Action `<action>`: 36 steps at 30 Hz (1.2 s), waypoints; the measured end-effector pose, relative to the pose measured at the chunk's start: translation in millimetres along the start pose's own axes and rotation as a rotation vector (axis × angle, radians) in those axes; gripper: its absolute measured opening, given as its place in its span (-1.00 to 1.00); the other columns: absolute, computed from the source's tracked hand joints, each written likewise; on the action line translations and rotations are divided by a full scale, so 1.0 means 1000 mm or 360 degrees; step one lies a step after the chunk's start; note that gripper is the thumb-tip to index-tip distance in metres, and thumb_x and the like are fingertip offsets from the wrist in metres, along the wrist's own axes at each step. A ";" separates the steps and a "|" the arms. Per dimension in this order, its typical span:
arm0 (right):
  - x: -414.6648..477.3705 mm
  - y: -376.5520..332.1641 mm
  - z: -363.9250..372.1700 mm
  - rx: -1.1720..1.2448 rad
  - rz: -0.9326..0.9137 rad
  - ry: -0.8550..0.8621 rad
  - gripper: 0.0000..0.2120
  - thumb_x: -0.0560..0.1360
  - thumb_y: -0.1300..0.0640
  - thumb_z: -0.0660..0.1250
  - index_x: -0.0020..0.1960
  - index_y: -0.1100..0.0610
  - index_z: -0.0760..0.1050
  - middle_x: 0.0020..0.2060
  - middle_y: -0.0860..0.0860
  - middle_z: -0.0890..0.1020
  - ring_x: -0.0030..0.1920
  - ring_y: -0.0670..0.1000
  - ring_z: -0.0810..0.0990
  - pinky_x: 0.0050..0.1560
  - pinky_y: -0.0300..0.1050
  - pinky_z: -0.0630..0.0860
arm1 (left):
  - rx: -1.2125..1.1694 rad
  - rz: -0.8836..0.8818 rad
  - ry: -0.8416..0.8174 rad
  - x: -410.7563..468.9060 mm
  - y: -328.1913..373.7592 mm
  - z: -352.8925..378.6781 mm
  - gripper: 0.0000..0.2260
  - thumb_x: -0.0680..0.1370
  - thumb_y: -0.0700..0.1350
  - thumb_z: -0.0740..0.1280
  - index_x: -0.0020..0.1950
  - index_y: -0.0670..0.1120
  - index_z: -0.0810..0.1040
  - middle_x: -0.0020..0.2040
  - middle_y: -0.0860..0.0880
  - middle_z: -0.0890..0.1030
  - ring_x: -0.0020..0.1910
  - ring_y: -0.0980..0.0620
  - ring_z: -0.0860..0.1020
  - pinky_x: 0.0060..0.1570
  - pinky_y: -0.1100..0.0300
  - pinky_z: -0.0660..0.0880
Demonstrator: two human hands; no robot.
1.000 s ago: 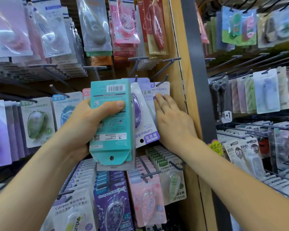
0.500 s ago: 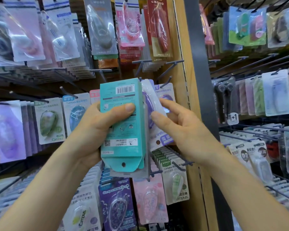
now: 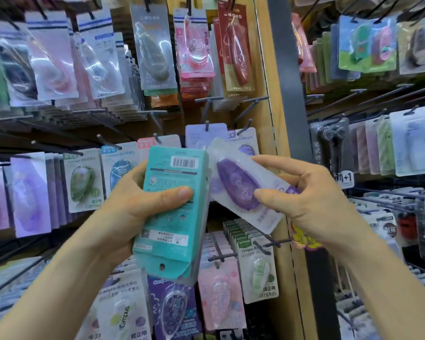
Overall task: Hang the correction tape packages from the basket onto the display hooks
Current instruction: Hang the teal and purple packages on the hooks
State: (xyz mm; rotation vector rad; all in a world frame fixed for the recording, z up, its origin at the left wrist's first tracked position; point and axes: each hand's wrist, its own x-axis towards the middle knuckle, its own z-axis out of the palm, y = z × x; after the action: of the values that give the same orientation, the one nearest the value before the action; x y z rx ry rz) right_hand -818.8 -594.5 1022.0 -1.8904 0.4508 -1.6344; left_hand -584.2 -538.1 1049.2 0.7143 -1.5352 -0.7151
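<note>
Status: left grip (image 3: pixel 138 209) is closed around a stack of packages (image 3: pixel 167 231), thumb across the front, fingers behind. The stack's front card is teal and shows its printed back, with the barcode at the top and the hang hole at the bottom, so it's upside down. Right grip (image 3: pixel 312 200) pinches 1 purple correction tape package (image 3: pixel 236 185) by its lower right end, thumb on the front and fingers behind. That package is tilted, its top end leaning left and touching the stack's upper right edge. It's on no hook, held in the air in front of the display's middle row, near the right edge by the wooden upright (image 3: pixel 268 69). Just behind it, purple cards (image 3: pixel 201 136) hang on a hook. 2 bare display hooks (image 3: pixel 207 111) stick out above them. Rows of other tape packs hang above, below and left, and another rack is to the right of the grey post (image 3: pixel 285 69).
</note>
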 end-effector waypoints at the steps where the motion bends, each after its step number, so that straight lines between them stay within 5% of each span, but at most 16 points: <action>1: 0.001 -0.005 -0.005 -0.0056 0.0026 -0.0090 -0.57 0.41 0.40 0.45 0.15 -0.02 0.62 -0.16 0.03 0.75 -0.17 0.00 0.73 -0.18 -0.16 0.65 | 0.0034 0.0007 -0.0030 -0.003 0.002 -0.001 -0.34 -0.15 0.07 0.73 -0.10 -0.02 0.69 -0.14 -0.17 0.72 -0.30 -0.09 0.70 -0.40 0.15 0.60; 5: 0.005 -0.030 -0.026 -0.0346 -0.0051 -0.0238 -0.58 0.36 0.37 0.50 0.08 -0.06 0.68 -0.13 0.02 0.75 -0.14 -0.02 0.72 -0.13 -0.16 0.66 | 0.0133 0.0073 -0.0075 -0.009 0.011 -0.003 -0.38 -0.19 0.11 0.72 -0.19 0.00 0.71 -0.17 -0.17 0.72 -0.32 -0.08 0.70 -0.42 0.16 0.60; 9: 0.011 -0.046 -0.033 -0.0545 -0.0110 -0.0416 -0.54 0.31 0.30 0.54 0.11 -0.10 0.66 -0.15 0.19 0.70 -0.21 0.06 0.63 -0.05 0.15 0.62 | 0.0187 0.0061 -0.0129 -0.011 0.015 -0.002 -0.39 -0.19 0.12 0.71 -0.22 -0.02 0.71 -0.19 -0.18 0.72 -0.32 -0.09 0.70 -0.43 0.18 0.59; 13: 0.023 -0.043 -0.028 -0.0341 -0.0171 -0.0479 -0.36 0.32 0.42 0.53 0.24 -0.10 0.50 -0.15 0.18 0.72 -0.14 0.14 0.71 -0.11 0.00 0.68 | 0.0223 0.0046 -0.0351 -0.011 0.008 0.018 -0.45 -0.08 0.07 0.72 -0.16 -0.02 0.71 -0.16 -0.16 0.72 -0.27 -0.05 0.71 -0.35 0.19 0.60; 20: 0.028 -0.012 0.010 0.0480 -0.0154 0.0106 -0.33 0.25 0.19 0.51 0.31 -0.02 0.40 -0.11 0.20 0.73 -0.06 0.22 0.72 0.01 0.23 0.65 | 0.0064 0.0104 -0.0278 -0.009 -0.011 0.047 -0.52 0.05 -0.17 0.67 -0.08 0.00 0.68 -0.08 -0.18 0.72 -0.18 -0.10 0.71 -0.27 0.15 0.62; 25: 0.025 0.003 0.020 0.0070 -0.0317 0.0455 -0.75 0.44 0.12 0.50 0.06 0.00 0.52 -0.10 0.09 0.72 -0.10 0.10 0.72 -0.05 0.15 0.65 | 0.0029 0.0144 -0.0091 -0.005 -0.018 0.056 -0.57 0.09 -0.18 0.60 -0.06 -0.05 0.66 -0.08 -0.19 0.72 -0.19 -0.14 0.71 -0.28 0.12 0.61; 27: 0.022 0.008 0.016 -0.0130 -0.0313 0.0290 -0.83 0.51 0.04 0.43 0.10 -0.06 0.58 0.01 -0.05 0.70 0.03 -0.03 0.68 0.09 0.11 0.61 | 0.0018 0.0110 -0.0091 -0.002 -0.015 0.056 -0.53 0.12 -0.22 0.61 0.00 -0.12 0.64 -0.06 -0.21 0.71 -0.16 -0.17 0.71 -0.28 0.11 0.62; 30: 0.014 0.011 0.003 0.0020 -0.0130 -0.0058 -0.56 0.52 0.14 0.38 0.37 -0.10 0.45 0.25 -0.14 0.61 0.22 -0.15 0.60 0.25 -0.06 0.55 | -0.0012 0.0068 -0.0118 0.003 -0.014 0.053 -0.49 0.15 -0.15 0.58 0.08 -0.16 0.62 -0.01 -0.22 0.70 -0.13 -0.18 0.70 -0.25 0.10 0.62; 33: 0.006 0.011 -0.009 0.0113 0.0022 -0.0425 -0.27 0.45 0.30 0.44 0.44 -0.26 0.29 0.27 -0.20 0.58 0.23 -0.10 0.61 0.18 -0.04 0.59 | -0.0030 0.0002 -0.0114 0.007 -0.016 0.049 -0.45 0.13 -0.13 0.57 0.10 -0.17 0.59 -0.02 -0.22 0.70 -0.14 -0.17 0.71 -0.27 0.11 0.62; 36: 0.005 0.013 -0.012 -0.0063 0.0016 -0.0510 -0.11 0.38 0.30 0.53 0.43 -0.37 0.20 0.20 -0.31 0.58 0.17 -0.15 0.64 0.10 -0.15 0.61 | 0.0008 -0.0039 -0.0119 0.010 -0.019 0.045 -0.38 0.14 -0.10 0.57 0.16 -0.19 0.54 0.01 -0.24 0.69 -0.09 -0.22 0.70 -0.22 0.02 0.63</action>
State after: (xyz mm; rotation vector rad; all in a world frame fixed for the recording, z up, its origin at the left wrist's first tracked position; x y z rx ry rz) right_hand -827.9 -609.6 1018.7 -2.1265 0.3586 -1.2907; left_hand -629.4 -556.0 1036.7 0.7182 -1.5991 -0.7635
